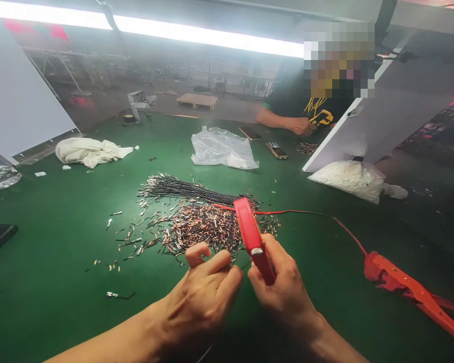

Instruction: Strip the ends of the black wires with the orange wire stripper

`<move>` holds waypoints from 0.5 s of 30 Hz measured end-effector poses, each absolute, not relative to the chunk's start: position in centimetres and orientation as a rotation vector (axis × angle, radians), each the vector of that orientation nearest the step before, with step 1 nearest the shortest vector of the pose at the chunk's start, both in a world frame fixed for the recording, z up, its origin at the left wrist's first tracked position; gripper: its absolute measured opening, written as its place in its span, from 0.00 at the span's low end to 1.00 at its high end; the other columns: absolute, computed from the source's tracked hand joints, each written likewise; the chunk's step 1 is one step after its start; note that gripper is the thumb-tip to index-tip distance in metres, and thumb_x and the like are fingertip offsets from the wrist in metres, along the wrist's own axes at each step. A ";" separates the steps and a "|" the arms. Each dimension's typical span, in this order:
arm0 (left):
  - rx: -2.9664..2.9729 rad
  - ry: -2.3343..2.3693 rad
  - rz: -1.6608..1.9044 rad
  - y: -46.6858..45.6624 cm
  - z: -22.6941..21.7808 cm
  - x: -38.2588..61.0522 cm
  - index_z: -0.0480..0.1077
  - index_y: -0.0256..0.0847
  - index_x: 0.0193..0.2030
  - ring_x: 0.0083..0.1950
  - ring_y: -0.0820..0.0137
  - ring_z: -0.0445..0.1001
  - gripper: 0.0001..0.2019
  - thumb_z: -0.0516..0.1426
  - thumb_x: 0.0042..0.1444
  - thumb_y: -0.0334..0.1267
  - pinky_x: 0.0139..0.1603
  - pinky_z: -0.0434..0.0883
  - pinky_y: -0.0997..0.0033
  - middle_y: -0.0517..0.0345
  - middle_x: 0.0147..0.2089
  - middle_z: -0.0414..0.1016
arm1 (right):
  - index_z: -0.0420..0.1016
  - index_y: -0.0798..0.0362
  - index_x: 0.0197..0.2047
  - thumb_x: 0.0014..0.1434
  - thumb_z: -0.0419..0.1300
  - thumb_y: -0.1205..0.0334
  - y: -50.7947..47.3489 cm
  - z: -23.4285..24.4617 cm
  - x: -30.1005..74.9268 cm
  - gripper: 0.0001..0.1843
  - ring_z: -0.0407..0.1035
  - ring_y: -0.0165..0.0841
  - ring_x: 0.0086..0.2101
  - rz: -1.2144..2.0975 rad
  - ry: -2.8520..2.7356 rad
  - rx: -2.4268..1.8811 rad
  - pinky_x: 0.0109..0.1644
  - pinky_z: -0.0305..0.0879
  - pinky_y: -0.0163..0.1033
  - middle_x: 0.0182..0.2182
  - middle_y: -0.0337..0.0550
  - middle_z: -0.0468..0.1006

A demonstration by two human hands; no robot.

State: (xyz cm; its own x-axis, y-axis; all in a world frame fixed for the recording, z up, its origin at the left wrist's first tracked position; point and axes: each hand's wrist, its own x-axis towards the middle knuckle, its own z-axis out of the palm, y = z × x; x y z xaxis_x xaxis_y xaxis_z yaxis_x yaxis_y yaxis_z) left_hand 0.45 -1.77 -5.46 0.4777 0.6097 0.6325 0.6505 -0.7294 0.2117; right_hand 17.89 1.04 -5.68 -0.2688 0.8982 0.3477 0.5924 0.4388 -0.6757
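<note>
My right hand is wrapped round a red hand tool, which is tilted up and away over the table; its exact kind does not show. Close beside it, my left hand is closed with the fingers curled, and whatever they pinch is hidden. Beyond both hands lies a heap of short black wire pieces with copper ends. Behind that heap rests a bundle of longer black wires with silvery terminals at the left end. A thin red cord runs rightward from behind the tool.
An orange-red handled tool lies at the right. Farther back are a clear plastic bag, a white cloth, a phone and a bag of white bits. Another person's hand rests across the table beside a white panel.
</note>
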 end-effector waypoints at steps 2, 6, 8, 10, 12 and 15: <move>-2.646 -1.120 -1.073 -1.7 -5.5 0.4 0.58 0.40 0.27 0.30 0.70 0.61 0.14 0.44 0.58 0.19 0.39 0.50 0.60 0.64 0.20 0.60 | 0.64 0.52 0.37 0.49 0.50 0.70 1.1 -5.3 17.7 0.11 0.64 0.39 0.28 0.445 -2.021 -1.215 0.30 0.62 0.41 0.27 0.42 0.71; -2.624 -1.097 -0.995 -1.6 -5.9 0.3 0.61 0.39 0.28 0.31 0.69 0.62 0.15 0.42 0.58 0.18 0.38 0.50 0.60 0.62 0.22 0.63 | 0.65 0.52 0.39 0.51 0.50 0.70 1.2 -5.3 17.5 0.11 0.65 0.39 0.28 0.323 -2.068 -1.173 0.31 0.63 0.41 0.29 0.43 0.73; -2.616 -1.093 -0.971 -1.5 -6.0 0.3 0.61 0.39 0.29 0.32 0.68 0.61 0.15 0.42 0.58 0.18 0.37 0.49 0.61 0.61 0.23 0.64 | 0.65 0.52 0.39 0.50 0.50 0.70 1.3 -5.4 17.5 0.11 0.65 0.39 0.27 0.287 -2.073 -1.185 0.30 0.63 0.41 0.28 0.43 0.73; -2.601 -1.116 -0.973 -1.4 -5.8 0.1 0.60 0.39 0.28 0.31 0.69 0.60 0.15 0.42 0.59 0.18 0.36 0.48 0.61 0.61 0.23 0.64 | 0.64 0.52 0.38 0.50 0.49 0.70 1.5 -5.6 17.7 0.11 0.65 0.39 0.26 0.232 -2.066 -1.222 0.30 0.62 0.41 0.27 0.42 0.73; -2.516 -1.204 -1.020 -1.3 -5.3 -0.1 0.58 0.39 0.26 0.29 0.70 0.56 0.15 0.44 0.60 0.19 0.36 0.47 0.61 0.63 0.21 0.60 | 0.63 0.51 0.36 0.50 0.49 0.71 1.8 -5.8 18.2 0.10 0.64 0.38 0.25 0.217 -2.034 -1.303 0.29 0.61 0.41 0.25 0.41 0.71; -2.378 -1.318 -1.078 -1.2 -4.4 -0.4 0.57 0.39 0.25 0.27 0.73 0.53 0.15 0.47 0.60 0.20 0.36 0.47 0.63 0.67 0.19 0.55 | 0.63 0.51 0.37 0.50 0.48 0.70 2.4 -5.9 19.0 0.10 0.65 0.38 0.26 0.378 -1.939 -1.439 0.30 0.61 0.42 0.26 0.41 0.71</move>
